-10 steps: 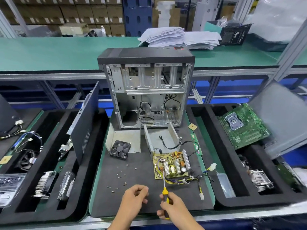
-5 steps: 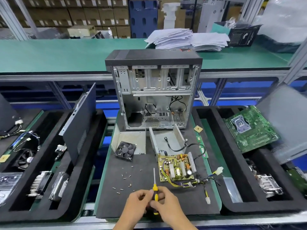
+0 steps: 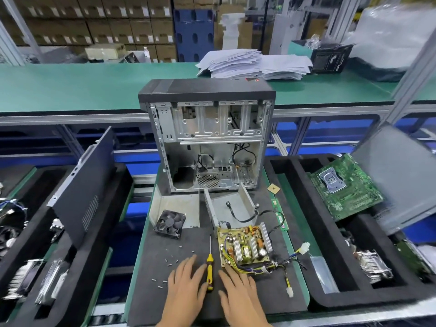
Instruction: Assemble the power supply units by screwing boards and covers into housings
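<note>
A yellow-handled screwdriver lies on the black foam mat, tip pointing away from me. My left hand lies flat on the mat just left of it, fingers straight. My right hand lies flat just right of it, holding nothing. The power supply board with its wire bundle sits beyond my right hand. Behind the board stands the open grey housing. A metal cover plate with a black fan on it lies to the left. Several loose screws are scattered near my left hand.
An open computer case stands upright at the back of the mat. Black foam trays flank the mat: the left one holds a leaning side panel, the right one a green motherboard and a heatsink. A paper stack lies on the green bench.
My hands held the screwdriver upright between them; now it lies on the mat and both hands have let go and rest flat beside it.
</note>
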`<state>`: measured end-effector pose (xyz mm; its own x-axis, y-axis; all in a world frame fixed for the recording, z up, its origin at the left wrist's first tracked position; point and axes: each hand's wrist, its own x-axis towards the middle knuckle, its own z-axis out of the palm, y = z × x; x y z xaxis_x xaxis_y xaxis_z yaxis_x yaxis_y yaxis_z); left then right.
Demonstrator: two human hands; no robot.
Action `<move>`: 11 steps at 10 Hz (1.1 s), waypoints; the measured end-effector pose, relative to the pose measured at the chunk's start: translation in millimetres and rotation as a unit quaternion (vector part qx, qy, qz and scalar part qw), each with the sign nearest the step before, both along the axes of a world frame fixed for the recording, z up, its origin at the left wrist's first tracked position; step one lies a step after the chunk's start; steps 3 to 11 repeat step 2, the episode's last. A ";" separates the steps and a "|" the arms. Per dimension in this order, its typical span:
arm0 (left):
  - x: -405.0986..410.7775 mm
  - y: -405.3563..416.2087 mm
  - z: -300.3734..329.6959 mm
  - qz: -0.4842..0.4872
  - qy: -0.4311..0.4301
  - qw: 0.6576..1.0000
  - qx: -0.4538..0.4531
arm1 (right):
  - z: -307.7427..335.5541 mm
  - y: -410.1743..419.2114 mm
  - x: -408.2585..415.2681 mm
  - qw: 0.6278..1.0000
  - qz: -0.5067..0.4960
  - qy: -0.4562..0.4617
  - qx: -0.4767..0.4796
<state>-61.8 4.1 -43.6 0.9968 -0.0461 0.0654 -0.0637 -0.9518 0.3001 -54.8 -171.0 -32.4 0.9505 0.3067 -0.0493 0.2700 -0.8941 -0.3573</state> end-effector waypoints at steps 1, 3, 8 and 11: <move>-6.9 -1.8 0.9 0.008 0.045 0.997 0.059 | -6.5 -2.4 -5.9 0.997 0.016 -0.028 -0.071; -7.1 -1.6 -9.1 -0.003 0.026 0.993 0.117 | -11.4 -6.2 -5.7 0.995 0.013 -0.023 -0.095; -7.1 -1.6 -9.1 -0.003 0.026 0.993 0.117 | -11.4 -6.2 -5.7 0.995 0.013 -0.023 -0.095; -7.1 -1.6 -9.1 -0.003 0.026 0.993 0.117 | -11.4 -6.2 -5.7 0.995 0.013 -0.023 -0.095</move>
